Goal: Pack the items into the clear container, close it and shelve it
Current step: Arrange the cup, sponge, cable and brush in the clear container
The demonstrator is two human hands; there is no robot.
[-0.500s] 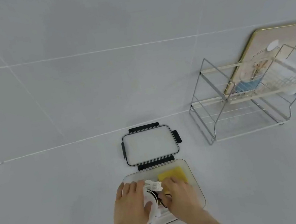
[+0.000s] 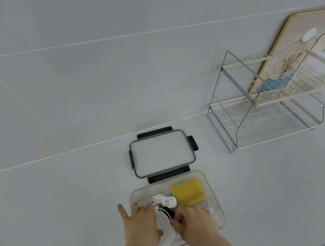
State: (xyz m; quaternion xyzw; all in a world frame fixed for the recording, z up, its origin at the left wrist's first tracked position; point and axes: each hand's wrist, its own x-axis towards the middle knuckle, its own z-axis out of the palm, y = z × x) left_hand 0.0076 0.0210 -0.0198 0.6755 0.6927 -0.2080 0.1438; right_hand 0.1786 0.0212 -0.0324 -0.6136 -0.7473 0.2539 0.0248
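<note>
A: State container position.

B: The clear container (image 2: 209,181) sits on the table (image 2: 65,212), directly below both hands. The lid (image 2: 162,153) lies just beyond it, long axis left to right.

A: Hand states?

B: Left hand (image 2: 140,224) lies flat, fingers spread, on the white cable (image 2: 164,201). Right hand (image 2: 194,224) pinches a dark item; its identity cannot be determined. The yellow sponge (image 2: 187,191) occupies the far right corner. The right hand is nearer the lid.

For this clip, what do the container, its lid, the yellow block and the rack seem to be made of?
Container: clear, glossy plastic or glass; the counter shows through its walls. Lid: clear panel with dark rim and matte black clip flaps, probably plastic. Yellow block: matte and soft-edged, likely sponge or foam. Rack: thin shiny wire, looks like chromed metal, with cream-coloured rails.
</note>
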